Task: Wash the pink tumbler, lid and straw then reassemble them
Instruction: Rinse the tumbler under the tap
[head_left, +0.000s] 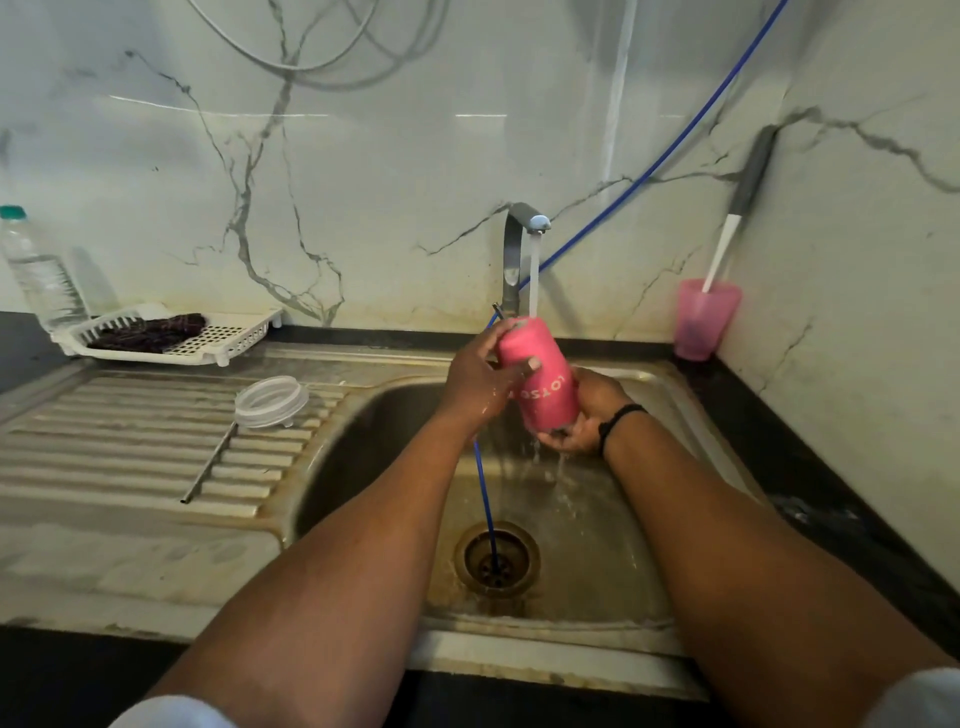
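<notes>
The pink tumbler (540, 376) is held tilted over the sink basin, its upper end under the running tap stream. My left hand (480, 376) grips its upper part, thumb across the front. My right hand (582, 415) cups the lower end from below, and water drips off it. The clear lid (271, 401) lies on the ribbed drainboard at left. A metal straw (208, 464) lies on the drainboard just below the lid, pointing toward the front edge.
The steel sink (597, 561) has a drain with a blue tube (484, 488) running into it. The tap (519, 249) stands behind. A pink cup (704, 322) with a brush sits back right. A white tray (171, 338) with a dark cloth and a water bottle (39, 270) stand back left.
</notes>
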